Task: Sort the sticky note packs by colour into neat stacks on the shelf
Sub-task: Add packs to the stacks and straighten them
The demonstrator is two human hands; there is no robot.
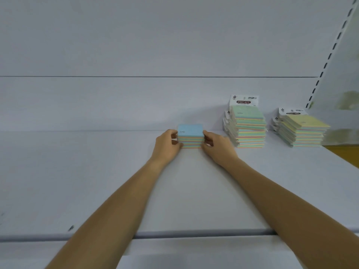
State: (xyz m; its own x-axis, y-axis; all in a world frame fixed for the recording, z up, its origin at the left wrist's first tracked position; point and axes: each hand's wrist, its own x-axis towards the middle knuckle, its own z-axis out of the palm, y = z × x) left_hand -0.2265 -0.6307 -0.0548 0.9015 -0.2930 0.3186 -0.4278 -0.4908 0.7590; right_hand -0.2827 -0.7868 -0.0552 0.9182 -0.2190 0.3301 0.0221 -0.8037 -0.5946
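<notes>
From my feed, both arms reach forward over the white shelf (77, 171). The left hand (168, 144) and the right hand (217, 145) press in from opposite sides of a short blue-topped stack (190, 135) of sticky note packs that stands on the shelf near its back panel. Fingers (173, 135) of the left hand curl against the stack's left edge, and the right hand's fingers meet the right edge, so I read both hands as clamped on that stack. I cannot count its packs with any confidence (the striped side layers blur together), and its rear edge is hidden from me.

To the right of it, apart, stands a taller green-topped stack (249, 129); a header card reading "STICKY NOTE" shows at its back, but the smaller print is too soft to read. Further right stands a yellow-topped stack (303, 131), lower than the green one, its header card text smeared. Beyond it, the slotted upright (330, 55) of the shelving runs up toward the frame's corner, and what lies past it is a pale blur.
</notes>
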